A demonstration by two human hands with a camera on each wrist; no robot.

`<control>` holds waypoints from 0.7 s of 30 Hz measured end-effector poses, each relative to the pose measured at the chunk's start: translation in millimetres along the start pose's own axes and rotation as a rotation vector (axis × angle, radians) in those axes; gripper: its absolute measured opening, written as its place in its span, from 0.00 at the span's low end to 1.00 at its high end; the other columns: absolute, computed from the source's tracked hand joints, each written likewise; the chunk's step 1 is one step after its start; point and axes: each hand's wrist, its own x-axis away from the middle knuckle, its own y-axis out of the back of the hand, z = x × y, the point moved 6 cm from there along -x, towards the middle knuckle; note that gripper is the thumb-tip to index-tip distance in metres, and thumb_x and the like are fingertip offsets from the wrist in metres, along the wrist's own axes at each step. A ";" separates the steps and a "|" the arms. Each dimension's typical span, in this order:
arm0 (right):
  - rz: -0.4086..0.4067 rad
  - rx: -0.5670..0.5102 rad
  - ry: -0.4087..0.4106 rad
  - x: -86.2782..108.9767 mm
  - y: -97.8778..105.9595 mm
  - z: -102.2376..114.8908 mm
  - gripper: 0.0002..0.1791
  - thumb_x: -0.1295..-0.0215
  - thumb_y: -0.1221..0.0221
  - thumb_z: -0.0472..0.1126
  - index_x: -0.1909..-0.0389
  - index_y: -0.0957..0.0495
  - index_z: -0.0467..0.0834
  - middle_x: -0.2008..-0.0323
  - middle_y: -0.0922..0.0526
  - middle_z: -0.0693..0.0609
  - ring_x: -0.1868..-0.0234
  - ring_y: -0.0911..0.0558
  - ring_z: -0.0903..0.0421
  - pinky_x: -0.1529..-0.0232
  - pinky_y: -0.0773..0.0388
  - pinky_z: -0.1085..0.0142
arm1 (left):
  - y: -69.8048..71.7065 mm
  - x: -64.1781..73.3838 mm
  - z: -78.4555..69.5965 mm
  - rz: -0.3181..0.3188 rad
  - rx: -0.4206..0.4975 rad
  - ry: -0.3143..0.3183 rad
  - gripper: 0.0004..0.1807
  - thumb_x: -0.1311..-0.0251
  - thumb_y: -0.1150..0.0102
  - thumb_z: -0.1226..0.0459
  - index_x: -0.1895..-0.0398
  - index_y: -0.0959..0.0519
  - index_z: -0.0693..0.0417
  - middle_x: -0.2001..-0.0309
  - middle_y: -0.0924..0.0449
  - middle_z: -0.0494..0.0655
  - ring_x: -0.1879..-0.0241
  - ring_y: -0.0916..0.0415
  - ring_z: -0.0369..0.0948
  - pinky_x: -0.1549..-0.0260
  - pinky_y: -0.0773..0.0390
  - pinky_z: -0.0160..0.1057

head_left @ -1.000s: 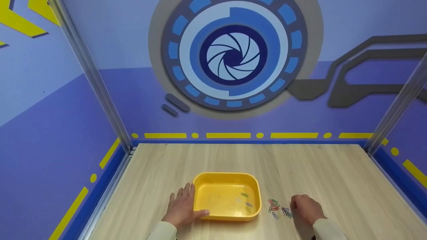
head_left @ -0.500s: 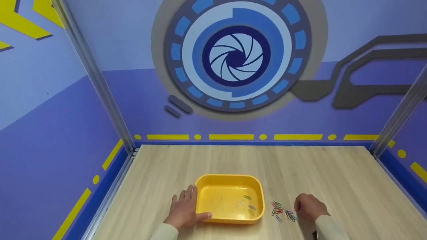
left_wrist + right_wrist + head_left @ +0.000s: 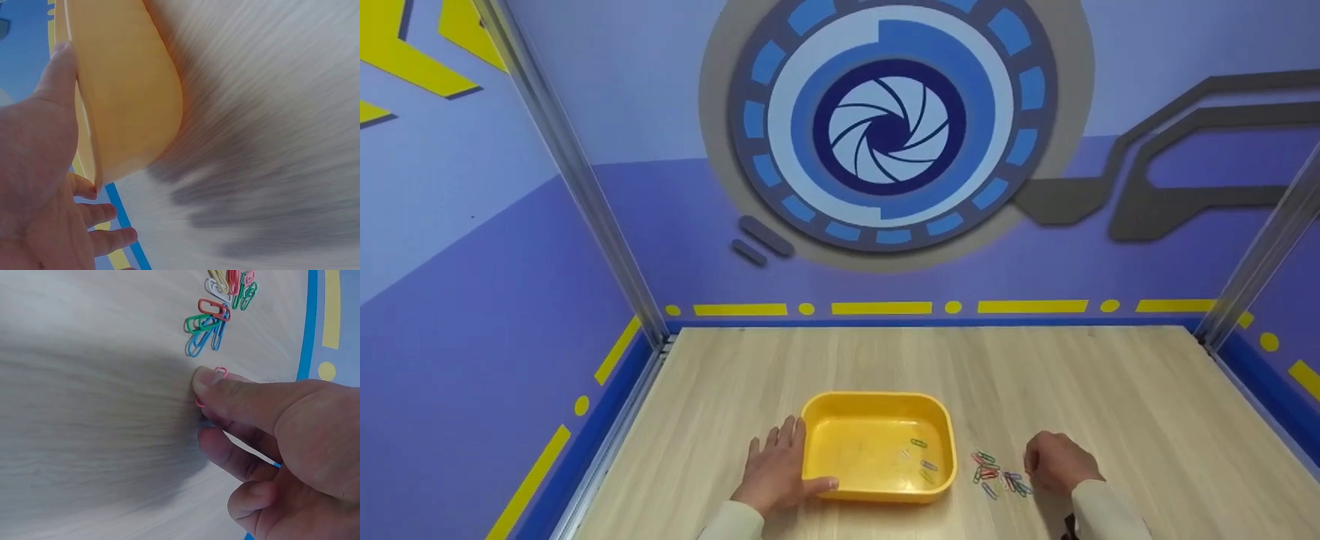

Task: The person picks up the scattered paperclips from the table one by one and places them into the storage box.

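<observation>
A yellow plastic tray [image 3: 877, 397] sits on the wooden table with several paper clips [image 3: 919, 443] inside, toward its right end. My left hand [image 3: 775, 474] lies along the tray's left side with fingers spread and straight. Its thumb [image 3: 59, 73] rests on the rim in the left wrist view. To the right of the tray is a small pile of colored paper clips [image 3: 988, 474]. Just beyond that pile, my right hand [image 3: 1063, 463] pinches a pink paper clip [image 3: 221, 372] between thumb and index finger, mostly covered by the thumb in the right wrist view.
The wooden table [image 3: 735, 367] is bounded by a blue and purple printed back wall [image 3: 660, 232] and similar side walls. Metal posts [image 3: 585, 172] stand at the back corners.
The head view has shifted a little. My right hand has moved slightly up and back relative to the pile of paper clips. My left hand stays at the tray.
</observation>
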 end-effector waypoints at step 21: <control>0.002 -0.188 -0.048 -1.3 -1.8 17.0 0.06 0.50 0.38 0.32 0.80 0.24 0.43 0.79 0.24 0.55 0.75 0.29 0.58 0.74 0.36 0.67 | -0.3 1.6 -1.4 0.006 -0.002 -0.004 0.62 0.63 0.46 0.29 0.30 0.51 0.58 0.30 0.50 0.58 0.33 0.48 0.58 0.39 0.53 0.67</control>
